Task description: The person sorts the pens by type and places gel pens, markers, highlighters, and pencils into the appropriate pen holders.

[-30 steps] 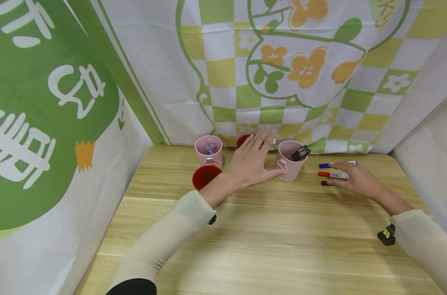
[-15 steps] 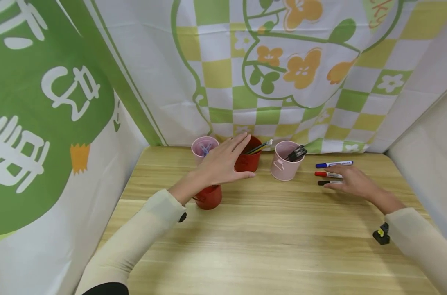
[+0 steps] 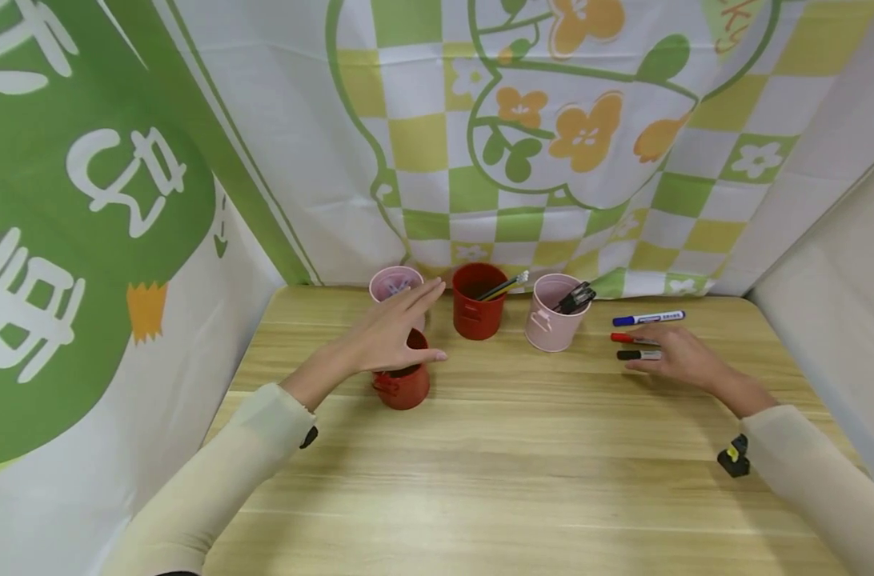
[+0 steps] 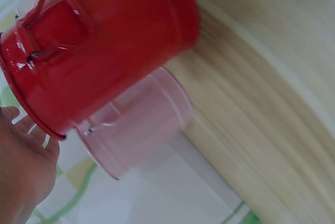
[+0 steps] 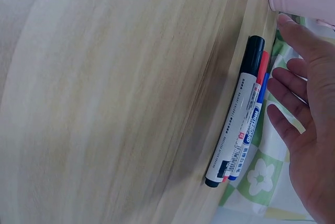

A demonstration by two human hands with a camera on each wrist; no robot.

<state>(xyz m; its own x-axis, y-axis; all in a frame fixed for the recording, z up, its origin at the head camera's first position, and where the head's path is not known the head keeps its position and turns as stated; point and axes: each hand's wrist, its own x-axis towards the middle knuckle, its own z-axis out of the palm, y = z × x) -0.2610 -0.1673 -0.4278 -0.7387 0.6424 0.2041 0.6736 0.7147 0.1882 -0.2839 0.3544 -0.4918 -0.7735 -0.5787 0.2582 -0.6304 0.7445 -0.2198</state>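
My left hand, fingers extended and thumb apart, hovers over the front red bucket and holds nothing. In the left wrist view that hand is near the rim of the red bucket, with a pink bucket behind. On the right, my right hand is over a red marker and a black marker; a blue marker lies just beyond. The right wrist view has the hand with loose, spread fingers, apart from the black marker.
Along the back stand a pink bucket with bluish items, a red bucket with pencils, and another pink bucket with black pens. A patterned cloth hangs behind the wooden table.
My left hand has drawn left from the back red bucket to over the front red one, uncovering the back bucket and its pencils. The right hand stays above the markers.
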